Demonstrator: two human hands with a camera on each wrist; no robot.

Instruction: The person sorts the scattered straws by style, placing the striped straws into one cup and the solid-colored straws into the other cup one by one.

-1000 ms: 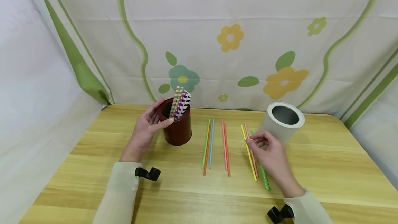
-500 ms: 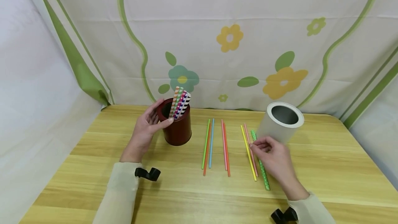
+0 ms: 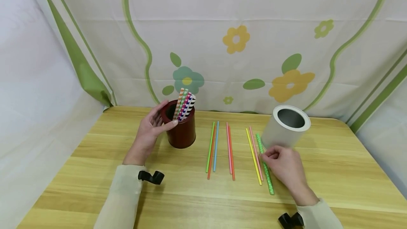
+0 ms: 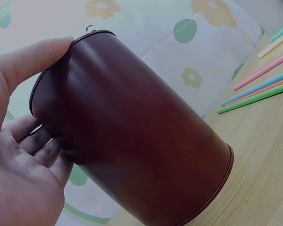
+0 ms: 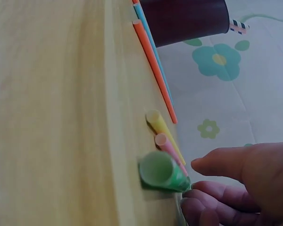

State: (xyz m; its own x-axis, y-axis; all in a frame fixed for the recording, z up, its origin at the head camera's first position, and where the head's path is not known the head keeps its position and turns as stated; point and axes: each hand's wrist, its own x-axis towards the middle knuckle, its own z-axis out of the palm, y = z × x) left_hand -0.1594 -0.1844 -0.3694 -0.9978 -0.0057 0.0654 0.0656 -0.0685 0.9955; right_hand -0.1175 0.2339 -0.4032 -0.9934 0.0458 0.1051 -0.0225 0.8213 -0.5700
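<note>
The dark red can (image 3: pixel 182 135) stood upright on the wooden table (image 3: pixel 178 197), and several patterned straws (image 3: pixel 189 110) leaned together in the right part of its opening, their upper ends above the rim. The left hand (image 3: pixel 148 130) held this can from its left side: the thumb lay on the near rim and the other fingers went behind, so the grasp was rather wide. I think such a hold served to keep the can steady.

Well to the right of the can, the right hand (image 3: pixel 284 165) was low beside the green dotted straw (image 3: pixel 267 172). Its thumb and forefinger left only a narrow gap, as the right wrist view showed; whether they already touched the straw, I cannot tell. Probably they were kept so narrow because the straw was thin and lay flat.

Between the can and this straw, the plain thin straws lay in small groups: nearest to the can a light green straw (image 3: pixel 210 147), an orange straw and a blue straw (image 3: pixel 216 147), then a pink and orange-red pair, then a yellow straw (image 3: pixel 254 158) with another pink one. This spacing perhaps made each straw easier to take. Farthest right from the can, the white can (image 3: pixel 281 137) stood upright, just behind the right hand.
</note>
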